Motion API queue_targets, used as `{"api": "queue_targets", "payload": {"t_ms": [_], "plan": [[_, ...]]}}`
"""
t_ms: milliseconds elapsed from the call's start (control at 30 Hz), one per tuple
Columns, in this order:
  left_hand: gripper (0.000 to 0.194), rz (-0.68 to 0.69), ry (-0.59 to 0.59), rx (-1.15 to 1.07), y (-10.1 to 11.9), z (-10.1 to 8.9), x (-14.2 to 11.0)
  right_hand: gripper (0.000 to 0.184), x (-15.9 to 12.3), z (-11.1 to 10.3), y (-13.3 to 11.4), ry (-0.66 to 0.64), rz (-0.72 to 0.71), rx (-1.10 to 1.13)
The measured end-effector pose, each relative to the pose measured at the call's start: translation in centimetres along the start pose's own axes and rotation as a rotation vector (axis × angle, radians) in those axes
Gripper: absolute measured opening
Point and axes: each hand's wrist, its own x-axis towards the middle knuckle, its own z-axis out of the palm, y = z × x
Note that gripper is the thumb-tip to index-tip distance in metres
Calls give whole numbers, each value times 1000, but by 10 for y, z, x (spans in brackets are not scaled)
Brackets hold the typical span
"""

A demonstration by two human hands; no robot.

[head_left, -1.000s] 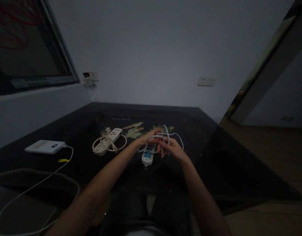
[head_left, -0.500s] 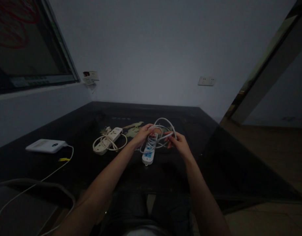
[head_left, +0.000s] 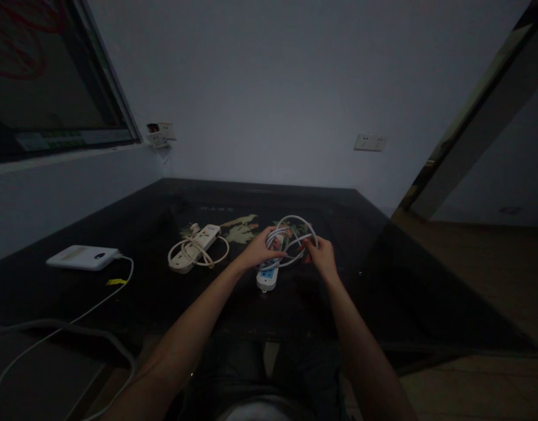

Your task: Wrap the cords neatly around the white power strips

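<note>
A white power strip with blue sockets [head_left: 267, 279] lies on the dark table, pointing away from me. Its white cord [head_left: 294, 217] is looped above and around its far part. My left hand [head_left: 261, 248] is over the strip's left side, its thumb reaching right across the coils and its fingers curled round the cord. On the right, my right hand [head_left: 319, 254] pinches the cord at the right side of the loop. The far half of the strip is hidden behind my left hand and the coils. The cord's plug cannot be made out.
Left of my hands lies a second, cream power strip [head_left: 210, 234] with its cord wound loosely round it. A white power bank [head_left: 82, 257] with a cable sits farther left, near a yellow tag [head_left: 117, 282]. Wall sockets [head_left: 369, 142] are behind the table [head_left: 404, 292].
My left hand has shifted nearer and its thumb now stretches across the coils. The cord loop has changed shape and sits slightly to the right, still in my right hand.
</note>
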Motion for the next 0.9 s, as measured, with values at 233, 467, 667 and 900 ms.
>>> {"api": "queue_targets", "payload": {"t_ms": [233, 467, 667, 900], "plan": [[62, 3, -39, -73, -4, 1, 1, 30, 3, 0, 6, 2, 8, -8], [38, -17, 40, -138, -9, -1, 5, 34, 4, -2, -2, -43, 32, 216], [41, -43, 93, -212, -19, -2, 7, 39, -1, -17, -14, -205, 54, 479], [42, -58, 90, -235, -20, -2, 7, 45, -4, -37, -14, -366, 43, 612]]}}
